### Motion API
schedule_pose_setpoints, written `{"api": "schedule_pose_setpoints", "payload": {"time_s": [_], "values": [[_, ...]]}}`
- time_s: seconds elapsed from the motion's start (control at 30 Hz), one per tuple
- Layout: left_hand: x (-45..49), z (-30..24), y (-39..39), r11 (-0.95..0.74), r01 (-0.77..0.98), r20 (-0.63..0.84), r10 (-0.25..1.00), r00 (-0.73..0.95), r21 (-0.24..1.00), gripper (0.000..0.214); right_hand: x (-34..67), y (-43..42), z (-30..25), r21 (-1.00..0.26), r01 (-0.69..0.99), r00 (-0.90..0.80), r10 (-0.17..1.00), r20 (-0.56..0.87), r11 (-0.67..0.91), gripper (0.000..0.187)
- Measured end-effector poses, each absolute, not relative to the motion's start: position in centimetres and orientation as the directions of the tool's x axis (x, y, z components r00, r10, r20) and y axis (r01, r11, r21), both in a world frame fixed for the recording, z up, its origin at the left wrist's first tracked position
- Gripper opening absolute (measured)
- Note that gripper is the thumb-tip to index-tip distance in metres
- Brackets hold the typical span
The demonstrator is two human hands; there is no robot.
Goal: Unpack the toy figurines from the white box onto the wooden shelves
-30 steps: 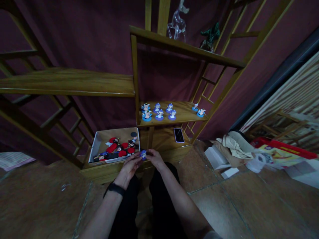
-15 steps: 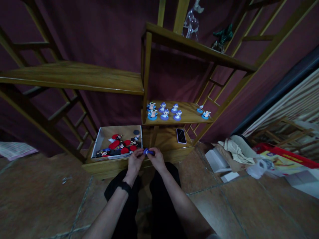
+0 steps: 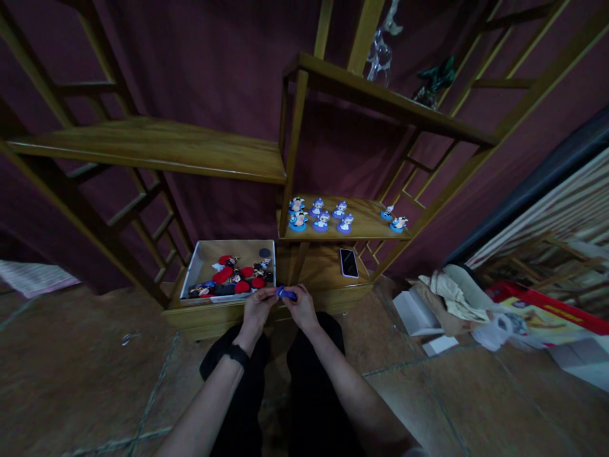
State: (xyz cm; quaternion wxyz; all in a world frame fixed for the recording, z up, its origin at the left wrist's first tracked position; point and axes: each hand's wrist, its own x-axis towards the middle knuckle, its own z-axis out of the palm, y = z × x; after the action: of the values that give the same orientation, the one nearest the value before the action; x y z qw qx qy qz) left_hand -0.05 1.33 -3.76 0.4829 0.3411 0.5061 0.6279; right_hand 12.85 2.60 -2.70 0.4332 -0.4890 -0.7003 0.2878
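Both hands are together, pinched on one small blue piece [image 3: 285,292]: left hand [image 3: 258,309] on its left end, right hand [image 3: 301,309] on its right. The detail is too blurred to resolve. An open box [image 3: 214,249] of red-and-black figurines [image 3: 233,279] sits just ahead-left of the left hand. A phone [image 3: 349,262] lies ahead-right. Blue-based figurines [image 3: 321,220] stand on the shelf [image 3: 368,219] beyond.

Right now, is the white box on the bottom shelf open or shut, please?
Open: no lid covers the white box; red-and-black figurines lie visible inside it.
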Motion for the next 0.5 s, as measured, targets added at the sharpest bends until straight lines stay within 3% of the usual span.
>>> {"api": "schedule_pose_setpoints", "payload": {"time_s": [0.5], "values": [[-0.1, -3.5, 1.3, 0.035, -0.165, -0.072, 0.972, -0.225, 0.986, 0.021, 13.9, 2.3, -2.2, -0.809, 0.493, -0.209, 0.947, 0.246, 0.319, 0.017]]}}
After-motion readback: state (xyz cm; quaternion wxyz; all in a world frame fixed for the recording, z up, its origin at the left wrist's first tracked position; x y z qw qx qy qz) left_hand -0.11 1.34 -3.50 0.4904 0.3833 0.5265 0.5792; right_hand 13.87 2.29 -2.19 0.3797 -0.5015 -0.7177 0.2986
